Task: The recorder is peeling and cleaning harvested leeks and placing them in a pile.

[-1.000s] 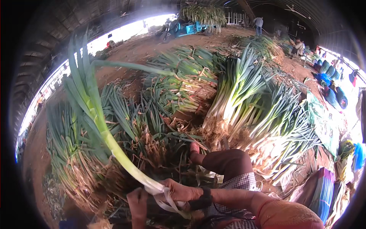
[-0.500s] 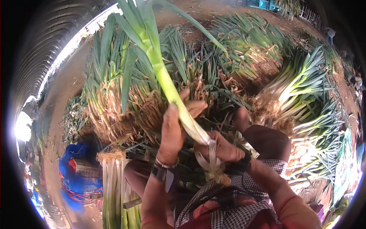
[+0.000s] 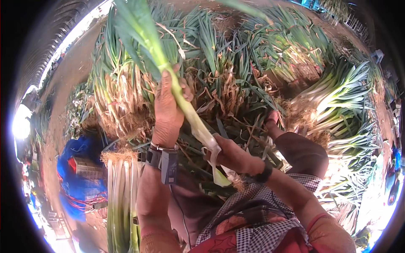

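A long leek (image 3: 190, 114) slants across the middle, its green leaves up at the far left and its pale root end low toward me. My left hand (image 3: 166, 110) is wrapped round the stalk just below where the leaves fan out. At the pale end my right hand (image 3: 233, 156) is closed, fingers pinching the base and its loose outer skin. A peeled strip (image 3: 219, 178) hangs from that end, with brown roots at its tip; where it joins the stalk is partly hidden by my fingers.
Bundled leeks with dry roots (image 3: 122, 90) stand at the far left, and more leek piles (image 3: 318, 97) lie at the right. Trimmed leeks (image 3: 120, 198) stand beside my left forearm. A basket (image 3: 88, 172) with blue plastic (image 3: 69, 168) sits left of them.
My left hand has moved up and left, now gripping nearer the leaves. The leek has shifted left with it. My right hand has moved slightly left and up, and the hanging strip has changed shape.
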`<move>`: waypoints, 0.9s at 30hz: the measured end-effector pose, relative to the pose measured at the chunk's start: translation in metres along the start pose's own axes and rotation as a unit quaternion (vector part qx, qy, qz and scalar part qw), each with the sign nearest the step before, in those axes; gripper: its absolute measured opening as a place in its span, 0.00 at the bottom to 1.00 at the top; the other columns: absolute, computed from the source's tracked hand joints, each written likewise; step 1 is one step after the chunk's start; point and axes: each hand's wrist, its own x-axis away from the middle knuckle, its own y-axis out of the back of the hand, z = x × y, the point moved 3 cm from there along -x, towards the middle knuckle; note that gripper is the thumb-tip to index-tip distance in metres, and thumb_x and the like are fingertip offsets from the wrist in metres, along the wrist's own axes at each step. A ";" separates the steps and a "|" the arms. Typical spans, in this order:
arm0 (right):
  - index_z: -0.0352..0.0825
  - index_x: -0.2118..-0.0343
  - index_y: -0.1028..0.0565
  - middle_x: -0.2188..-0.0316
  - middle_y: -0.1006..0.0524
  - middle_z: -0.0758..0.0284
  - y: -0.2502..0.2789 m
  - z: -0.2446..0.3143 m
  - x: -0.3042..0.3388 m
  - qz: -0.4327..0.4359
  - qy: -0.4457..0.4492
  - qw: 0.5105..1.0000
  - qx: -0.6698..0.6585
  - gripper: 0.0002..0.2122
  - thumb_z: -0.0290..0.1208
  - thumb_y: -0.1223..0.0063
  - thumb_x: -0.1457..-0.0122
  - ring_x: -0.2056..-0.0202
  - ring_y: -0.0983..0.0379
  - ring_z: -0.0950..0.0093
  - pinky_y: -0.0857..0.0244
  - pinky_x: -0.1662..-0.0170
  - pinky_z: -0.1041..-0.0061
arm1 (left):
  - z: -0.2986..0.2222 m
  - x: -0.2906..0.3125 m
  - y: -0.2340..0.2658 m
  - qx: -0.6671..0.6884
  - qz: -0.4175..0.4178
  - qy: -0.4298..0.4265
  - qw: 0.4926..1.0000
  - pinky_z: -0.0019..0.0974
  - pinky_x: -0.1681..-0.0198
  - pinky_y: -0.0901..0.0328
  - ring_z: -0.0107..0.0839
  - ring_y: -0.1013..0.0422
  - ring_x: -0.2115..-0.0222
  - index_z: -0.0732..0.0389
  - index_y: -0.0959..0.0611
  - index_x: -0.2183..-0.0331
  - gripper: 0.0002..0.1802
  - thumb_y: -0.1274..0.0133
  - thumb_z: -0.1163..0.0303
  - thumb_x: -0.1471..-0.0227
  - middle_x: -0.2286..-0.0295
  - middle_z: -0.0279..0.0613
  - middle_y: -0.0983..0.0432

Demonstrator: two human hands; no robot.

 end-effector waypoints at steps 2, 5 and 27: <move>0.28 0.55 0.31 0.67 0.24 0.57 0.015 -0.008 0.001 0.051 0.085 0.988 0.116 0.16 0.32 0.42 0.42 0.65 0.25 0.69 0.32 0.62 0.71 | -0.005 0.005 0.016 -0.009 -0.020 -0.038 0.999 0.28 0.76 0.41 0.22 0.37 0.79 0.65 0.31 0.47 0.31 0.51 0.49 0.40 0.76 0.31 0.33; 0.28 0.51 0.32 0.60 0.26 0.54 0.017 -0.014 -0.014 -0.037 0.098 0.991 0.085 0.17 0.31 0.47 0.40 0.58 0.26 0.62 0.33 0.56 0.68 | -0.003 0.010 0.045 0.000 -0.082 -0.075 0.994 0.28 0.73 0.37 0.23 0.35 0.76 0.64 0.31 0.46 0.30 0.51 0.50 0.39 0.74 0.31 0.32; 0.33 0.68 0.27 0.78 0.29 0.73 -0.017 -0.067 -0.038 -0.178 -0.076 0.893 -0.406 0.10 0.33 0.56 0.32 0.76 0.33 0.80 0.36 0.70 0.78 | -0.014 0.016 0.113 0.012 -0.130 -0.126 0.983 0.28 0.78 0.47 0.23 0.45 0.81 0.59 0.24 0.61 0.35 0.62 0.34 0.42 0.82 0.28 0.43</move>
